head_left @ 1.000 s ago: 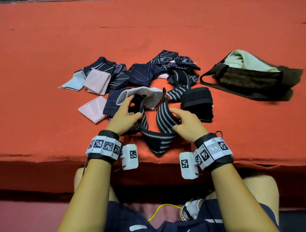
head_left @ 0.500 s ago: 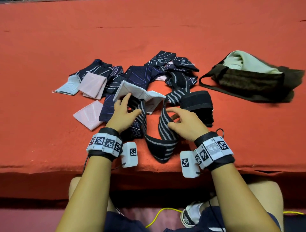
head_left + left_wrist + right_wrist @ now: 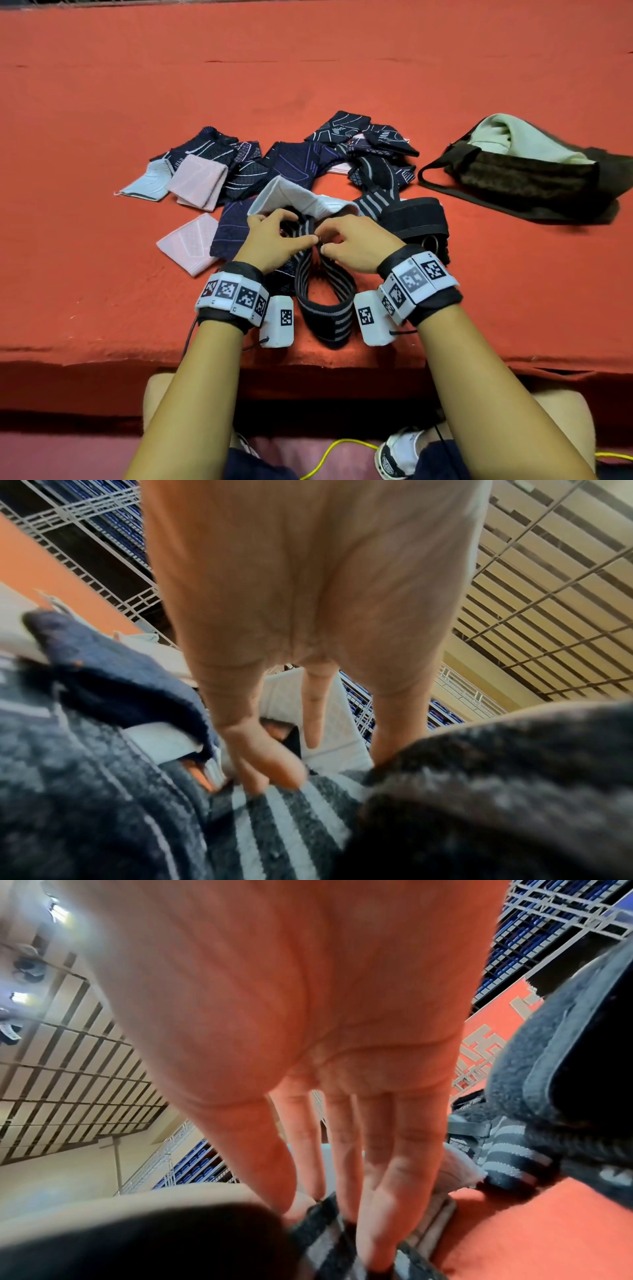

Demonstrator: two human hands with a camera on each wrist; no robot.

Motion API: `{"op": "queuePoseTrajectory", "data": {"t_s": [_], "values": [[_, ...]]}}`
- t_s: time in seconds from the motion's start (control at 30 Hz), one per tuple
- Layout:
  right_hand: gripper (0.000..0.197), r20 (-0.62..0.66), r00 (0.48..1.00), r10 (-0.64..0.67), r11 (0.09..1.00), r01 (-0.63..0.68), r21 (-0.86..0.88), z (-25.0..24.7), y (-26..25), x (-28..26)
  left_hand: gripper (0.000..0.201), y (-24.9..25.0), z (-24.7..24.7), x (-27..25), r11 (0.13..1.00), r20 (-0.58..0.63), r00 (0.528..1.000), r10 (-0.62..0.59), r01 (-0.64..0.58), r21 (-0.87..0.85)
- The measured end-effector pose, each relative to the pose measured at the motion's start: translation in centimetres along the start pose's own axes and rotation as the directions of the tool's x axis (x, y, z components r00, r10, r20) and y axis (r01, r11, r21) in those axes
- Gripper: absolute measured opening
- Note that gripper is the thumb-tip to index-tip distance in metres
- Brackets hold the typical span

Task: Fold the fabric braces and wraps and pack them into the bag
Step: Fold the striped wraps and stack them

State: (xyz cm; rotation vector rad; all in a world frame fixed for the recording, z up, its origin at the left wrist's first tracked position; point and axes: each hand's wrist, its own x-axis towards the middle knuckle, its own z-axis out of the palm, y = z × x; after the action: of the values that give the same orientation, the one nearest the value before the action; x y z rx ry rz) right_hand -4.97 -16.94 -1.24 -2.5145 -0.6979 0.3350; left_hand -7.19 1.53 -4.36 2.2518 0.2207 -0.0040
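Pinching the striped wrap [image 3: 322, 308] between them, left hand [image 3: 274, 241] and right hand [image 3: 356, 243] meet fingertip to fingertip, each grip closed on it, over the red surface [image 3: 102, 291].

No words, brand names or numbers can be read anywhere. The white wrist bands [image 3: 416, 286] carry only black-and-white square code patterns. The right wrist view shows pale blocky marks on a red banner [image 3: 486, 1047], perhaps lettering, too blurred to read.
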Motion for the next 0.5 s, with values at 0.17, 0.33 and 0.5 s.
{"op": "queuePoseTrajectory", "data": {"t_s": [0.17, 0.33, 0.5], "values": [[0.050, -0.054, 0.999, -0.005, 0.998, 0.001, -0.059, -0.2, 0.0, 1.4, 0.060, 0.1, -0.6, -0.5, 0.999, 0.011, 0.999, 0.046, -0.046, 0.006], [0.048, -0.086, 0.996, 0.003, 0.998, -0.007, -0.055, -0.9, -0.7, 2.6, 0.063, -0.7, -1.6, -1.1, 0.995, 0.041, 0.995, 0.088, -0.087, -0.040], [0.046, -0.005, 1.000, -0.022, 0.989, 0.021, -0.147, -1.0, -2.4, 3.4, 0.067, -1.1, -2.8, -2.5, 0.980, 0.093, 0.978, 0.189, -0.182, -0.076]]}}
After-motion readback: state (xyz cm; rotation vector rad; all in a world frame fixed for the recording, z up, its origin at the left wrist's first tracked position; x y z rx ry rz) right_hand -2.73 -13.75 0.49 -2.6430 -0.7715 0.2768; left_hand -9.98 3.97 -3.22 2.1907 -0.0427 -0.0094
